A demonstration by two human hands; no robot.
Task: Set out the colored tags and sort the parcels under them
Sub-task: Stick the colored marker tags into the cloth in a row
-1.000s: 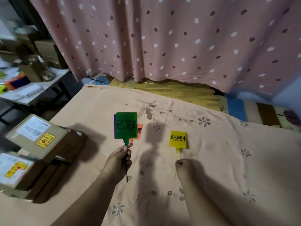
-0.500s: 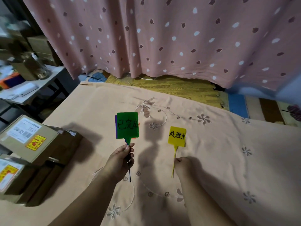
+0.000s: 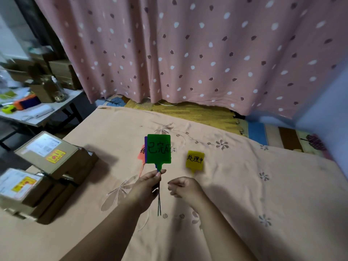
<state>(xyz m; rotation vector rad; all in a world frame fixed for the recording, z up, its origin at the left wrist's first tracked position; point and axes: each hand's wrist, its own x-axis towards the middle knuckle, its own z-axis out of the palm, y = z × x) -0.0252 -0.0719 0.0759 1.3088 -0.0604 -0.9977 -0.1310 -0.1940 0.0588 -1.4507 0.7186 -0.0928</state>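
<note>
Pinched by thin stems in the left hand (image 3: 148,187), the green plastic tag (image 3: 159,149) and purple one behind could slip together; the right hand (image 3: 183,187) is curled, empty.

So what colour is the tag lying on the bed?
Yellow tag, black writing; head view.

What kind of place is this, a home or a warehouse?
Probably a room in a home, used for sorting parcels: a flowered bedsheet serves as the work surface, a dotted pink curtain hangs behind, and labelled cardboard parcels are stacked at the left.
</note>
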